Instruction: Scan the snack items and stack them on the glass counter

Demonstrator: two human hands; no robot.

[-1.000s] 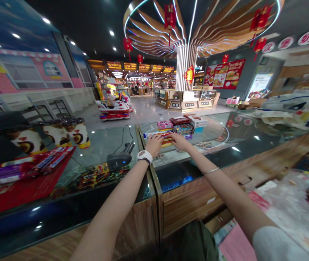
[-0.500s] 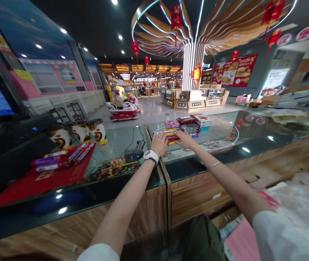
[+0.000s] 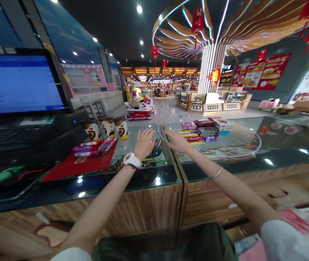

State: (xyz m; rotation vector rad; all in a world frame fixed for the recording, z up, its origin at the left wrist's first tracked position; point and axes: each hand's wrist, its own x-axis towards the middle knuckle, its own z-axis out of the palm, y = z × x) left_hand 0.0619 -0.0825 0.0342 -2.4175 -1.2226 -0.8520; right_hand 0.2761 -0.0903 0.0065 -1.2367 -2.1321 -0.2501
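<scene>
My left hand (image 3: 144, 143), wearing a white watch, is over the glass counter with its fingers stretched out and nothing held. Partly hidden behind it is a black barcode scanner (image 3: 157, 149). My right hand (image 3: 176, 141) reaches just past the counter's seam, fingers extended and empty. To its right lies a group of packaged snacks (image 3: 207, 130), stacked in several colours; the nearest long yellow and red packs (image 3: 194, 139) are close to my fingers. On the left, purple and red candy packs (image 3: 96, 147) lie on a red mat (image 3: 81, 166), in front of several printed cups (image 3: 121, 127).
A monitor (image 3: 21, 83) and keyboard (image 3: 2, 139) stand at the far left, with a green-lit mouse (image 3: 10, 174) before them. A metal strip (image 3: 174, 156) divides the counter. Drawers (image 3: 214, 199) are below on the right.
Both hands have come away from the snack packs. The left hand has moved left over the scanner, and the right hand is now left of the packs. My view has turned left.
</scene>
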